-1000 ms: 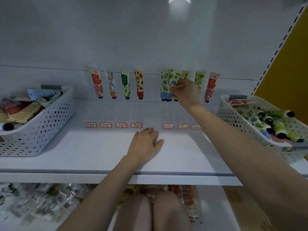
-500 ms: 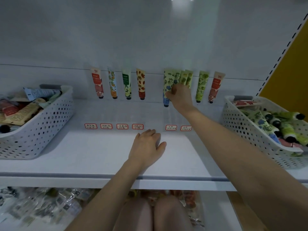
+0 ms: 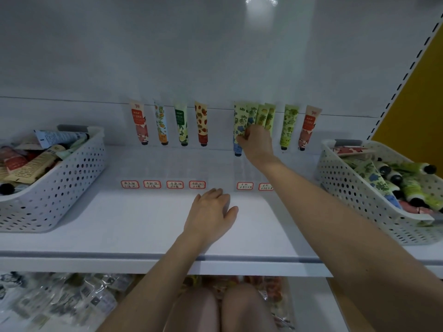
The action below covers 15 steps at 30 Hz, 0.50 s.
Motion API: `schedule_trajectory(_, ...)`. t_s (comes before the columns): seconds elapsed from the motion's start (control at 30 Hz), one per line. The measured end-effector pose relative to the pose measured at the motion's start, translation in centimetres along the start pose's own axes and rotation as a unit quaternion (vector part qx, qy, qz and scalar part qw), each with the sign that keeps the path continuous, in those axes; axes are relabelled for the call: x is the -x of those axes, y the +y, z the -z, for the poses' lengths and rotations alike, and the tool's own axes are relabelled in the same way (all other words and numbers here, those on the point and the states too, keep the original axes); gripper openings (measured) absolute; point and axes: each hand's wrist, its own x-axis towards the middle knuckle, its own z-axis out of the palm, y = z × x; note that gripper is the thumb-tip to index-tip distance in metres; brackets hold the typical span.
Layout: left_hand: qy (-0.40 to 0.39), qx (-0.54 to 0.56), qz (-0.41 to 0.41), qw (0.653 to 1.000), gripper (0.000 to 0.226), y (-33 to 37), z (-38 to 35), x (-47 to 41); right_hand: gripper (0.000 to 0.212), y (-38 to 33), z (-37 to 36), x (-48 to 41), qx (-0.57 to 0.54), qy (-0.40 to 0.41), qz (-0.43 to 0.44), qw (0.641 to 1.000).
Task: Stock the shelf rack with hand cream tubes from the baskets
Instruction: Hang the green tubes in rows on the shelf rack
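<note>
Hand cream tubes stand in a clear rack against the shelf's back wall, caps down. Left group: a red tube (image 3: 139, 123), an orange-print tube (image 3: 161, 124), a green tube (image 3: 181, 123), a strawberry tube (image 3: 201, 123). My right hand (image 3: 257, 142) reaches into the right group and pinches a blue-flower tube (image 3: 240, 125) among a cluster of green-print tubes (image 3: 265, 115). Beside them stand a lime tube (image 3: 289, 125) and another red tube (image 3: 309, 127). My left hand (image 3: 211, 215) rests flat on the white shelf (image 3: 134, 226), holding nothing.
A white perforated basket (image 3: 60, 188) with mixed tubes sits at the shelf's left end. A second basket (image 3: 354, 195) with green and blue-flower tubes sits at the right end. Red-bordered labels (image 3: 175, 184) line the rack front. Packaged goods lie on the lower shelf.
My right hand slid lower on the tube cluster and the blue-flower tube now stands straighter. The left hand stayed flat on the shelf.
</note>
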Motion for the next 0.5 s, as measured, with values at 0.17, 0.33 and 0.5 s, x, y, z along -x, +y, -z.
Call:
schedule_trajectory(0.17, 0.007, 0.003, -0.003, 1.0, 0.027, 0.2, 0.2, 0.1, 0.045, 0.2, 0.2, 0.6, -0.037, -0.004, 0.014, 0.999)
schedule_trajectory(0.33, 0.012, 0.013, -0.002, 1.0, 0.028, 0.6, 0.6, 0.4, 0.044, 0.5, 1.2, 1.3, -0.069, -0.003, 0.006, 0.998)
schedule_trajectory(0.5, 0.004, -0.003, -0.008, 1.0, 0.029, 1.0, 1.1, 0.4, 0.016, 0.3, 5.3, 2.0, -0.057, 0.009, 0.035, 0.998)
